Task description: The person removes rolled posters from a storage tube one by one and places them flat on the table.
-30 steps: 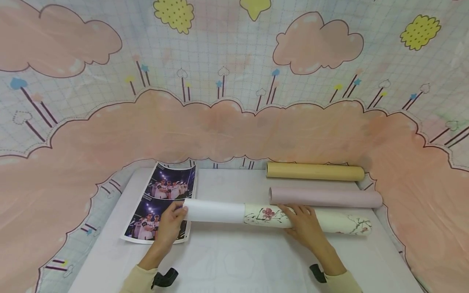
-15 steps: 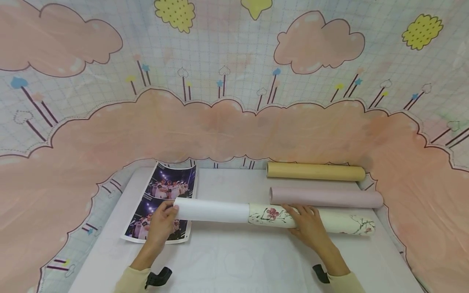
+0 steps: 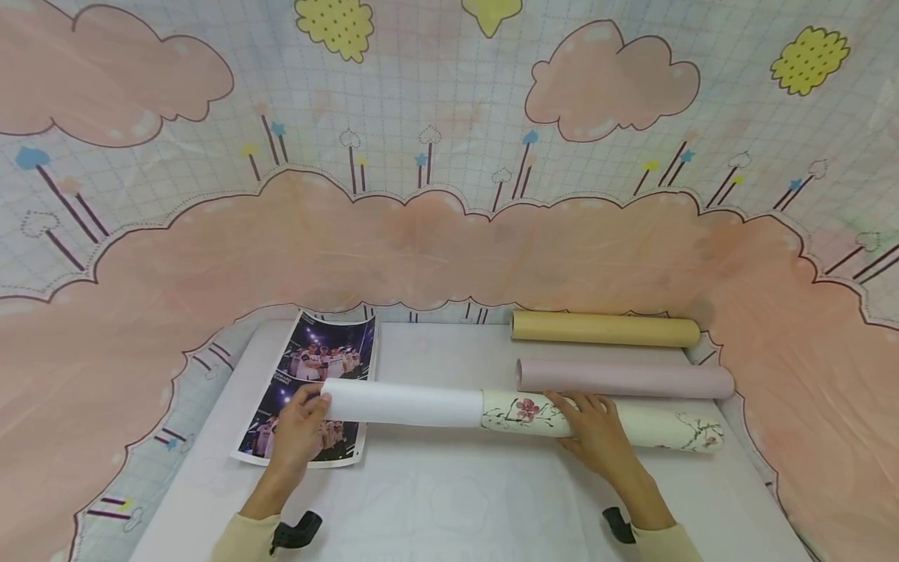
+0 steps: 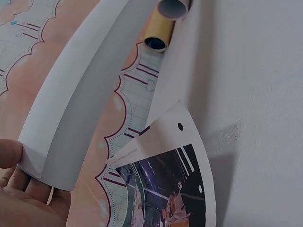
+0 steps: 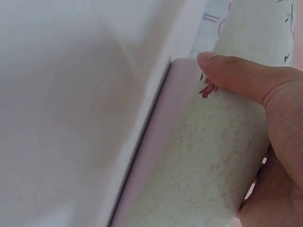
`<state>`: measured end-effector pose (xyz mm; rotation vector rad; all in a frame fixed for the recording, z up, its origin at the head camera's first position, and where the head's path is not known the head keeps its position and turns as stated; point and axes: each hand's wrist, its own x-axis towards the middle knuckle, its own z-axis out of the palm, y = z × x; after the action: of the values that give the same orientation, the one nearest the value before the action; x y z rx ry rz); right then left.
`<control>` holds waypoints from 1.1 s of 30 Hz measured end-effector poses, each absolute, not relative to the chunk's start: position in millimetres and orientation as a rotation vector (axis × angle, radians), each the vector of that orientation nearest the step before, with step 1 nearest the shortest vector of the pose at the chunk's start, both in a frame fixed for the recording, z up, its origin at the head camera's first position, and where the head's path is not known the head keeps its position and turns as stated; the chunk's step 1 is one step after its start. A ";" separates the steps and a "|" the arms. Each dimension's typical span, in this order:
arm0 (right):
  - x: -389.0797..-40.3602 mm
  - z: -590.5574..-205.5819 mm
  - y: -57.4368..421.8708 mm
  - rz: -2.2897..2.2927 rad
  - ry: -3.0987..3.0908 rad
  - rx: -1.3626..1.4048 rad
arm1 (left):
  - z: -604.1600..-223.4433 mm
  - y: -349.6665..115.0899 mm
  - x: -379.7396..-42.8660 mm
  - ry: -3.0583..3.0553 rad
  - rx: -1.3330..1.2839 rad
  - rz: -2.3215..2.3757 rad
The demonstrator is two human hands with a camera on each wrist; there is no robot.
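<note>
A rolled sheet of white paper [image 3: 403, 404] sticks out of the left end of a cream tube with a floral print [image 3: 667, 425]. My left hand [image 3: 293, 433] pinches the paper's free end, thumb on the outside and fingers at the inner edge, as the left wrist view shows in the roll's end [image 4: 57, 156]. Around the tube's middle, my right hand [image 3: 600, 437] holds on, its thumb lying along the printed surface in the right wrist view. How much paper sits inside the tube is hidden.
A curled photo poster [image 3: 337, 355] lies at the left of the white table [image 3: 449, 499], partly under the paper roll. Behind the floral tube are a pale pink tube [image 3: 625, 378] and a yellow tube [image 3: 604, 329]. A printed cloth [image 3: 449, 250] hangs at the back.
My left hand has moved left, drawing a longer stretch of white paper out of the floral tube. My right hand and the tube have shifted slightly right.
</note>
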<state>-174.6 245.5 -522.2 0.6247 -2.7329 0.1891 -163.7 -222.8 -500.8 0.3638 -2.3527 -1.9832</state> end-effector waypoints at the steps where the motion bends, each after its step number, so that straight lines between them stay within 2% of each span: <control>1: -174.7 -522.6 246.3 0.190 -2.726 0.630 | -500.7 -223.3 -163.4 -2.355 0.360 -1.975; 33: -174.5 -525.3 277.7 0.212 -2.809 0.533 | -504.0 -259.8 -156.1 -2.202 0.492 -1.957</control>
<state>-174.5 277.7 -525.3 0.5329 -2.8091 0.2123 -156.1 -259.8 -504.0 0.4922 -2.2019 -1.9573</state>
